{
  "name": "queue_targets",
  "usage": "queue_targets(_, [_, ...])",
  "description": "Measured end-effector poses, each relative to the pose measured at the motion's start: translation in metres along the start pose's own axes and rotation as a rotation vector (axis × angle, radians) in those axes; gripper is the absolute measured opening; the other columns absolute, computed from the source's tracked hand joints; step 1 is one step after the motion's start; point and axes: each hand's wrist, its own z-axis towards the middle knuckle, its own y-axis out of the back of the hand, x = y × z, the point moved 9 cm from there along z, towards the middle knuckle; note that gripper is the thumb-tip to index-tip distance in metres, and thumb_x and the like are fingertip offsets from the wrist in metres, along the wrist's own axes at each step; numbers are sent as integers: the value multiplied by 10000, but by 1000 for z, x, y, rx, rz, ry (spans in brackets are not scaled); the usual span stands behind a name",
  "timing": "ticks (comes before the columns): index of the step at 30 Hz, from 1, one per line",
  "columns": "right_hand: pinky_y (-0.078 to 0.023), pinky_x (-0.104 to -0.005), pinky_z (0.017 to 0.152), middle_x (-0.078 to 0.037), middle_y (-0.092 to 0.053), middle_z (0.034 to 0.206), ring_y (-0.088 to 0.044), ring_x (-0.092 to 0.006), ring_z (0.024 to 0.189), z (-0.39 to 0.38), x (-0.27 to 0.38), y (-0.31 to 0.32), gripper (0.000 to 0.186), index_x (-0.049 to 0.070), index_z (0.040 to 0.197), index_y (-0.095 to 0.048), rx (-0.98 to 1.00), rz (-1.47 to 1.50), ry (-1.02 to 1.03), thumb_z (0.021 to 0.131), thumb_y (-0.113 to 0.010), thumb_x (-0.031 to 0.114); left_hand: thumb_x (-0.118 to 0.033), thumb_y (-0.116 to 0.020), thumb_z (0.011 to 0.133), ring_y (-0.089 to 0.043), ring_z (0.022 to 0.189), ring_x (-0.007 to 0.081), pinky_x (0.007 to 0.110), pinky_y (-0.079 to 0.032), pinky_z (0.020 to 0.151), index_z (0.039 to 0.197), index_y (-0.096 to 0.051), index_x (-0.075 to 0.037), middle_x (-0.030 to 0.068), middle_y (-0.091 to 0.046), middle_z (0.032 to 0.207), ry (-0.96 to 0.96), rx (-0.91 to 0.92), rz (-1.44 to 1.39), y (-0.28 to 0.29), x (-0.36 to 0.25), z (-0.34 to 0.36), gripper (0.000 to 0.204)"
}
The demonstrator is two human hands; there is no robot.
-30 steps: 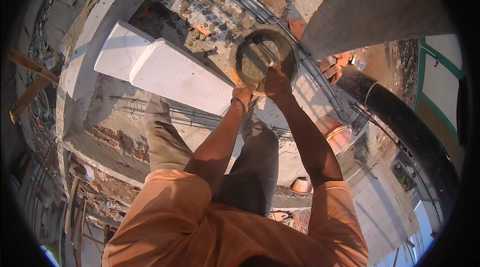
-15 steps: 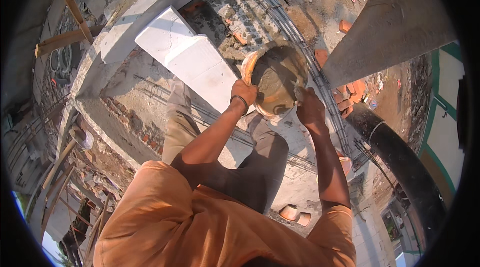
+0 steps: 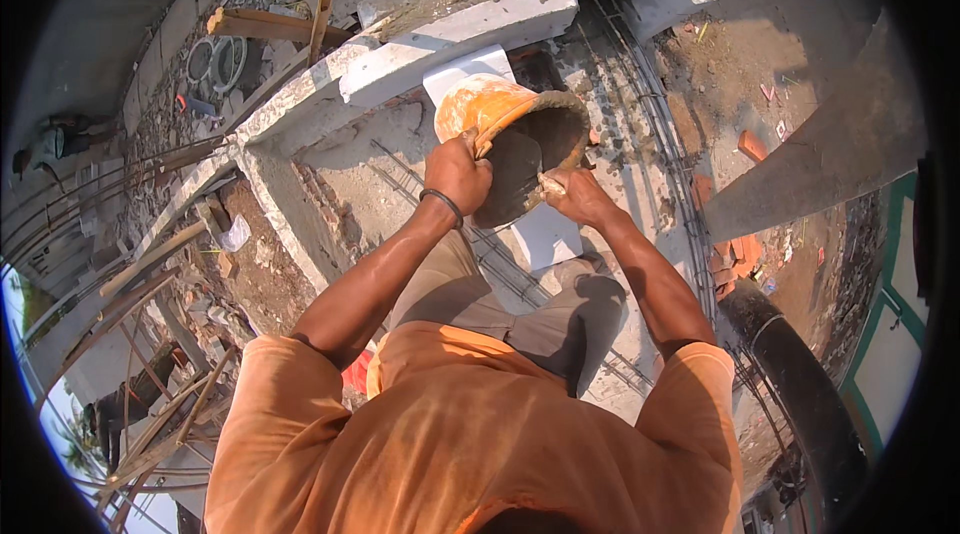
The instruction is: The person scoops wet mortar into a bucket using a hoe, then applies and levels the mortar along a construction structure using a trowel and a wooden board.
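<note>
An orange bucket [image 3: 478, 106], smeared with pale residue, is held tilted in front of me, its mouth facing right and toward me. Grey wet mortar [image 3: 512, 174] coats its dark inside. My left hand [image 3: 458, 177], with a dark band at the wrist, is closed on the bucket's left rim. At the near right rim my right hand [image 3: 578, 196] is closed too, its fingertips pale with residue. Below the bucket lies a white block [image 3: 548, 236], partly covered by it; white block surface [image 3: 468, 69] also shows beyond the bucket.
Long steel reinforcing bars [image 3: 660, 124] run along the right of the work area. A pale concrete beam [image 3: 460, 39] crosses beyond the bucket. Farther right are a grey sheet-like panel [image 3: 810, 169], broken bricks [image 3: 738, 254] and a thick black pipe [image 3: 800, 364]. Wooden poles [image 3: 150, 259] stand at left.
The bucket has moved left and away from me and tipped, showing more of its orange outside. Both hands moved with it, still gripping. My view has shifted, and the bucket now covers much of the white block.
</note>
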Motion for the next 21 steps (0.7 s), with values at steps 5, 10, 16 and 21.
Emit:
queue_targets(5, [-469,-277,484,-70,-638,761,-565,-107,552,53,49,-55,347,14,1109,-645,224,457,-154,810,-670,187,-124,-625,714,-624,779,436,476,-500,706,864,-635,38,284,-620,771,152,-19,-96,53,59,30,221])
queue_targets(10, [-470,-275,481,-55,-623,722,-573,-113,553,100,75,-42,416,37,1207,-611,329,384,-223,813,-669,161,-141,-637,710,-627,789,433,464,-499,697,828,-628,45,282,-621,771,279,-32,-181,89,110,55,220])
queue_targets(16, [-477,-285,511,-88,-651,761,-594,-128,581,148,90,-1,415,19,1183,-620,419,286,-291,800,-680,166,-160,-658,706,-632,791,425,454,-495,703,840,-632,43,284,-625,784,444,0,-279,106,152,84,245])
queue_targets(21, [-496,-266,575,-91,-668,814,-612,-107,623,183,111,62,399,4,1146,-634,397,306,-157,778,-691,146,-81,-644,726,-611,555,211,370,-475,546,791,-598,24,112,-576,600,429,-97,-309,114,186,98,132])
